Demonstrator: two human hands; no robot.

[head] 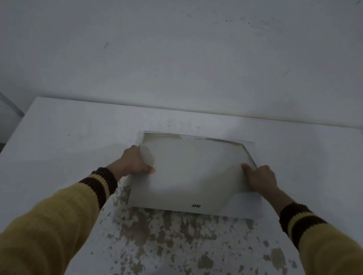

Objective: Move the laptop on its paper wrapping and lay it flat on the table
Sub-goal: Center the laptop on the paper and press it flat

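**Closed laptop gripped at both sides, mid-table**

The white-painted table (pixel 62 143), its coating flaked away to brown patches on the near half, fills the lower picture; its far edge runs against a pale grey wall (pixel 189 44) and its left edge falls off to a dark floor. Bare tabletop lies open to the left and right of the work, and a narrower strip lies between it and the far edge.

The closed silver laptop with a small dark logo near its near edge (pixel 189 173) sits mid-table, squared to the person. A thin white paper wrapping (pixel 248 206) shows beyond its right side and near right corner, and a pale sliver along its far edge; whether the laptop rests fully flat on it cannot be told.

Yellow knitted sleeves with dark brown striped cuffs (pixel 96 183) reach in from both near corners.

The left hand (pixel 135 161) is curled over the laptop's left edge, thumb on the lid. The right hand (pixel 260 177) clasps the right edge, fingers wrapped under and thumb on top.
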